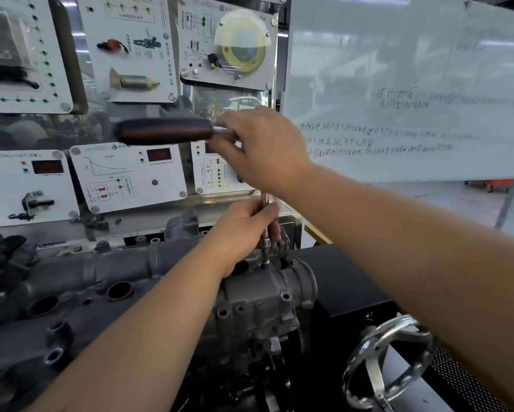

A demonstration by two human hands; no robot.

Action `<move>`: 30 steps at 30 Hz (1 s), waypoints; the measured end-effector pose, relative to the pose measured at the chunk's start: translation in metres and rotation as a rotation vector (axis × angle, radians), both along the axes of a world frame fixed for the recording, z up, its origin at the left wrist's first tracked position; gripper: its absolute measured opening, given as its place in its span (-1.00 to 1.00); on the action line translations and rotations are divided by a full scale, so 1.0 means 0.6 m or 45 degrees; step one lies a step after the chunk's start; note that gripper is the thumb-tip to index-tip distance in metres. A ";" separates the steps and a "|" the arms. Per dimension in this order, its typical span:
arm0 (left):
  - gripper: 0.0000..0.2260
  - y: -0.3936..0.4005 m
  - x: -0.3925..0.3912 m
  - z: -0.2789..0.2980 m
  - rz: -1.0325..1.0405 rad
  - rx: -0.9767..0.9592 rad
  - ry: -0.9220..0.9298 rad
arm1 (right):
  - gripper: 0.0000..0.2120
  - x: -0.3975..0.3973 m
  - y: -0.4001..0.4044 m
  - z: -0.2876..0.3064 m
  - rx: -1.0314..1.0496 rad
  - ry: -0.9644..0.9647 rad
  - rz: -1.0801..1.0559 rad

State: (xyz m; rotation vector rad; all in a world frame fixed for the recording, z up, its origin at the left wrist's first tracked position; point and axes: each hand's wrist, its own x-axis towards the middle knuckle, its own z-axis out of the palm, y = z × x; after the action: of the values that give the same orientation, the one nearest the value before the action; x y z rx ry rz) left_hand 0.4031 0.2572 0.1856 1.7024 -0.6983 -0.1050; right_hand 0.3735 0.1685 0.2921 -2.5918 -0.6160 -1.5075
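Seen from the head camera, two bare forearms reach forward over a grey cast-metal engine block [258, 295] that fills the lower left of the view.

The right hand [264, 150] is the higher one. Its fingers are curled round the head end of a black ratchet wrench with dark red stripes on its grip [166, 131]. The grip sticks out roughly level to the left and looks blurred against the wall behind it. From under that hand a thin bright steel extension bar [264, 199] runs straight down.

The left hand [246, 224] is wrapped round the bar lower down, with its fingers closed about it. Just below that hand the bar ends in a small steel socket [266, 244]. The socket stands upright on top of the engine block, close to the round ribbed throat at the block's right end. I cannot tell what the socket sits on, because the spot is small and dark.

Behind the work hang white training panels with wiring diagrams and red displays [127, 173]. To their right is a large whiteboard with handwritten lines [413, 84]. A black box [345, 281] sits just right of the block. A chrome spoked handwheel [389, 361] stands nearer, at lower right.
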 end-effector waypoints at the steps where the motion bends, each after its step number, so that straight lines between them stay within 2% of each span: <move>1: -0.74 0.000 -0.001 0.001 0.001 0.018 -0.016 | -0.76 0.000 -0.001 -0.015 0.155 -0.134 0.191; 3: -0.70 0.000 -0.002 0.002 0.011 0.054 -0.029 | -0.71 -0.003 -0.001 -0.033 0.523 -0.141 0.435; 6: -0.65 -0.001 -0.002 0.002 0.029 0.061 -0.032 | -0.56 -0.008 0.006 -0.039 1.253 0.101 0.768; 9: -0.61 -0.004 -0.005 0.004 0.017 0.104 -0.116 | -0.62 -0.010 0.002 -0.028 1.943 0.611 1.197; 10: -0.63 -0.006 -0.007 0.003 0.000 0.133 -0.150 | -0.69 -0.009 -0.005 -0.023 2.089 0.753 1.259; 12: -0.71 -0.008 -0.009 0.000 -0.008 0.180 -0.184 | -0.77 -0.006 -0.025 -0.008 2.183 0.930 1.179; 14: -0.78 -0.007 -0.008 -0.001 -0.011 0.174 -0.165 | -0.85 -0.002 -0.045 0.009 2.074 1.036 0.985; 16: -0.81 -0.006 -0.008 0.000 -0.023 0.150 -0.113 | -0.89 0.001 -0.059 0.028 1.846 1.158 0.753; 20: -0.69 -0.003 -0.011 0.003 -0.052 0.232 -0.096 | -0.94 -0.016 -0.060 0.079 1.316 1.431 0.389; 22: -0.67 -0.003 -0.015 0.003 -0.057 0.262 -0.096 | -0.92 -0.027 -0.043 0.098 0.939 1.417 0.219; 25: -0.69 -0.003 -0.016 0.002 -0.065 0.247 -0.050 | -0.90 -0.040 -0.004 0.105 0.275 1.113 0.038; 27: -0.67 -0.003 -0.016 0.003 -0.052 0.225 -0.030 | -0.76 -0.045 0.006 0.089 -0.167 0.741 -0.149; 28: -0.66 -0.003 -0.016 0.004 -0.041 0.210 -0.022 | -0.67 -0.045 0.003 0.074 -0.301 0.539 -0.253; 30: -0.68 -0.002 -0.016 0.005 -0.041 0.176 -0.005 | -0.59 -0.042 -0.010 0.037 -0.299 0.173 -0.246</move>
State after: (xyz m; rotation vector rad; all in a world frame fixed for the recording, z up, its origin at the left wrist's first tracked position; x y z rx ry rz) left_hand 0.3937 0.2559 0.1888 1.8239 -0.7362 -0.1760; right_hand 0.3481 0.1626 0.3145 -2.9800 -0.5743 -1.3652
